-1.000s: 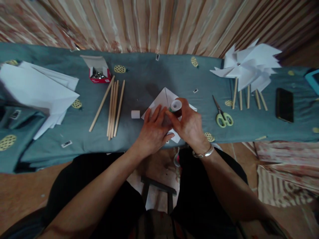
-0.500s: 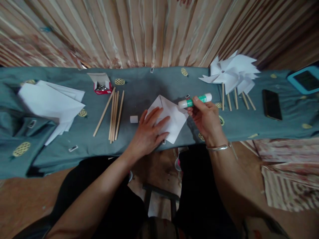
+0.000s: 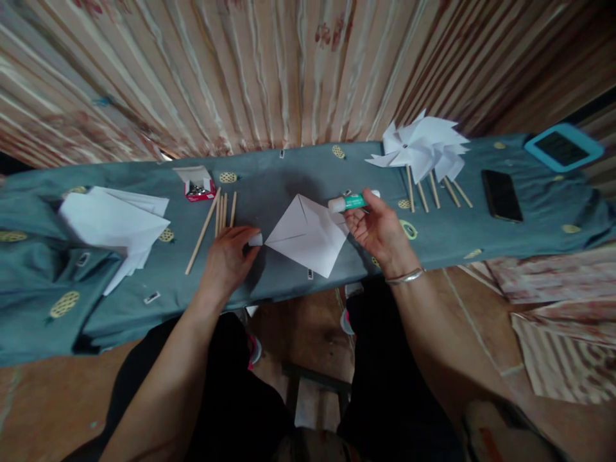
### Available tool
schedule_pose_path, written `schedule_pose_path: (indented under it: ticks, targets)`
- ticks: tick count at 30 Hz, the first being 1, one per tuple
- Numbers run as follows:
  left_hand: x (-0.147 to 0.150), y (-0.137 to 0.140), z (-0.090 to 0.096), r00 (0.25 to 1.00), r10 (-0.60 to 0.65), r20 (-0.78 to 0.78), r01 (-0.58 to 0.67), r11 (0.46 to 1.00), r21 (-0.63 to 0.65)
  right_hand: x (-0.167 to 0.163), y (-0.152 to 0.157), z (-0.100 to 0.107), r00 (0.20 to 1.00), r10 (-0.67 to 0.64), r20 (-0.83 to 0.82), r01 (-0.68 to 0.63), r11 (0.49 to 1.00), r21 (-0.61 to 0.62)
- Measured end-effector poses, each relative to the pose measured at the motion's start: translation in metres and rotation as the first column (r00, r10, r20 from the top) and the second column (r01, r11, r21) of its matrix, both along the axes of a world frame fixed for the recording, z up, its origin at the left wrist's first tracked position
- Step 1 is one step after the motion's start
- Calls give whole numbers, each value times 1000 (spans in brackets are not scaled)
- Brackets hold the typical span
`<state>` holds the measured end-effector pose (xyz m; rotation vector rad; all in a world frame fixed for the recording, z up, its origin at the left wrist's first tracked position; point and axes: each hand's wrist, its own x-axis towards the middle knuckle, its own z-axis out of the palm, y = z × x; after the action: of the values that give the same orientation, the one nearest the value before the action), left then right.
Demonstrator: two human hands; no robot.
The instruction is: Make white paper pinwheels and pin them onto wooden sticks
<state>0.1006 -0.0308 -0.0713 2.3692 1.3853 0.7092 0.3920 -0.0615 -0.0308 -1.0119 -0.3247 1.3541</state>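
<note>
Between my hands, a white square of paper lies on the cloth, turned like a diamond, with dark lines running in from its corners. My left hand pinches the small white glue stick cap just off the paper's left corner. A green and white glue stick is held in my right hand, above the paper's right corner, lying nearly level with its white end to the left. Beside my left hand are several wooden sticks, partly hidden by it.
White paper pinwheels on sticks lie at the back right, beside a black phone and a blue-framed device. A red box of metal pins stands open at the back left. Stacked white paper lies at far left.
My left hand has left the paper, moved left and taken hold of the cap. My right hand still holds the glue stick near the paper's right corner. The camera view has shifted slightly.
</note>
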Motion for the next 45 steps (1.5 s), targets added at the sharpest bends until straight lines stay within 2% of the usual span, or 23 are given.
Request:
schedule_pose_path:
  ticks: [3, 5, 8, 12, 15, 23, 32, 45]
  targets:
    - [5, -3, 6, 991, 59, 119, -55, 998, -34, -10, -2, 2, 998, 52, -26, -53, 998, -25]
    - [12, -7, 11, 958, 84, 274, -60, 994, -95, -20, -3, 2, 993, 106, -58, -108, 993, -49]
    - [26, -14, 14, 837, 125, 533, 35, 959, -280, -36, -6, 2, 977, 181, -112, -190, 979, -74]
    - [39, -20, 14, 702, 207, 682, 134, 901, -412, -51, -10, 3, 958, 245, -149, -261, 960, -98]
    - [42, -21, 16, 670, 232, 705, 154, 886, -437, -54, -11, 4, 963, 227, -146, -244, 963, -112]
    - [44, -23, 18, 678, 212, 704, 163, 890, -425, -53, -14, 1, 964, 244, -110, -253, 964, -82]
    - [43, -23, 18, 719, 181, 671, 161, 896, -414, -53, -15, -2, 969, 246, -33, -247, 967, -68]
    - [44, -25, 17, 722, 186, 666, 126, 912, -391, -53, -15, -4, 969, 244, 46, -242, 968, -60]
